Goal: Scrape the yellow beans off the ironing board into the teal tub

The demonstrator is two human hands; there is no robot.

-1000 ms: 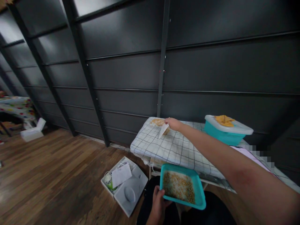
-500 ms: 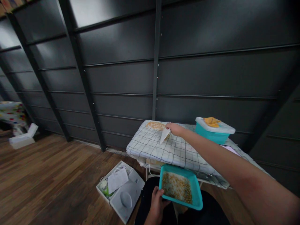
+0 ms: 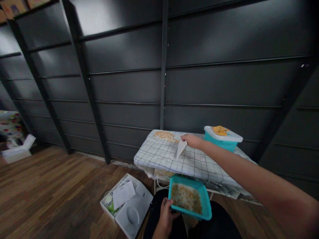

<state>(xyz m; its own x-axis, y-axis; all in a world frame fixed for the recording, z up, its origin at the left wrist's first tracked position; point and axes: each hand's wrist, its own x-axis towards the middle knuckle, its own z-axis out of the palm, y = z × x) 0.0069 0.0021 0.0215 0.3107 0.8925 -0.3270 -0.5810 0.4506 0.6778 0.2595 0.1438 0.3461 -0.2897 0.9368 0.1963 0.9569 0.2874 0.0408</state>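
Note:
My left hand grips the near left corner of a teal plastic tray, held above my lap. Small yellowish grains mixed with paler bits lie in the tray. Out over the table, my right hand pinches a stiff white card, its lower edge down at the checked tablecloth. A patch of orange-yellow grains is spread on the cloth near the back left corner, just left of the card. Whether the card touches the grains I cannot tell.
A teal tub with a white lid stands on the table's right side, an orange cloth on top. Left of my knees, an open white box sits on the wooden floor. A dark panelled wall rises behind the table.
My right hand and the card have shifted slightly right, away from the grain patch. The camera view has also moved a little. My left hand still holds the tray.

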